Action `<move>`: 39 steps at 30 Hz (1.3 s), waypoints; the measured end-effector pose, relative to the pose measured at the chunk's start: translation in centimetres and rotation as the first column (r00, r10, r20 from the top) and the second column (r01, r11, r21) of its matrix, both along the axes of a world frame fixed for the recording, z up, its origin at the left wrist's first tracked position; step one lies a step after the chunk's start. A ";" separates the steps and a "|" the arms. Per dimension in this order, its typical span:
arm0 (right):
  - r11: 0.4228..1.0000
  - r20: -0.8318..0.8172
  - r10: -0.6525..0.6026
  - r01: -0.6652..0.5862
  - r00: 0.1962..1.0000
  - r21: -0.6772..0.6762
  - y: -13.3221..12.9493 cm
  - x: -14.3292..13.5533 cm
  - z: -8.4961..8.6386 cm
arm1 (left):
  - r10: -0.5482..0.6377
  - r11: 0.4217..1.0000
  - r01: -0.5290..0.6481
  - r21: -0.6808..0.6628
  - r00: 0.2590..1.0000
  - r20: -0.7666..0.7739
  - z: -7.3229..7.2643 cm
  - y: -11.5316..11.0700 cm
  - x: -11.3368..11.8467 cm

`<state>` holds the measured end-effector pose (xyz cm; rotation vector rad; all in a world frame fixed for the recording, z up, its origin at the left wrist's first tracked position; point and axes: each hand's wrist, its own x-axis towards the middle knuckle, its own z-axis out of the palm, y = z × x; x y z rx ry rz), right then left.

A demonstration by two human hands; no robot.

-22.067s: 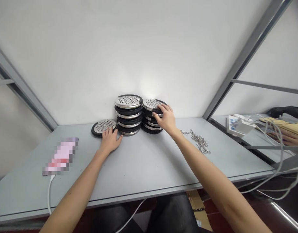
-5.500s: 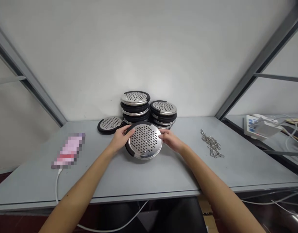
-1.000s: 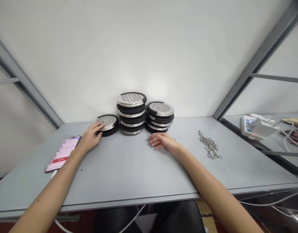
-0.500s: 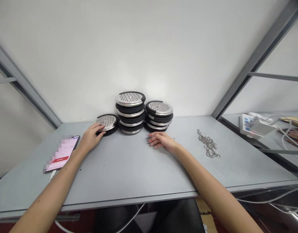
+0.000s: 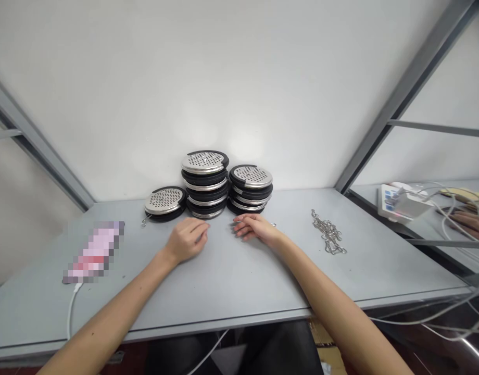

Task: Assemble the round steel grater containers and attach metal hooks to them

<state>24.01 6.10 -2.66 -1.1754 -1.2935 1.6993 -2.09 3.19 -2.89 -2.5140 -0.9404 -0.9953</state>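
My left hand (image 5: 188,239) is above the grey tabletop in front of the stacks, fingers loosely bent, nothing visible in it. Its thumb and index fingertips look apart. My right hand (image 5: 255,228) rests near the foot of the right stack, fingers slightly spread and holding nothing. Round perforated metal discs with black rims stand in a tall middle stack (image 5: 205,179) and a lower right stack (image 5: 250,190). At the left lies a single perforated disc piece (image 5: 165,200), with a small metal hook (image 5: 143,223) at its front left edge.
A pile of metal rings or clips (image 5: 328,232) lies on the right of the table. At the left is a phone (image 5: 93,252) on a white cable (image 5: 70,312). Beyond the right frame sit a power strip (image 5: 390,204) and another person's hand (image 5: 468,223).
My left hand has let go of the left perforated disc piece and moved right and nearer. The right hand stays beside the right stack. The view has shifted slightly.
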 end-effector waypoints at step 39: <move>0.759 0.606 -0.587 0.105 0.537 0.642 1.1 7.4 -0.4 | 0.093 0.881 -0.012 -0.474 0.984 0.149 0.7 0.7 2.4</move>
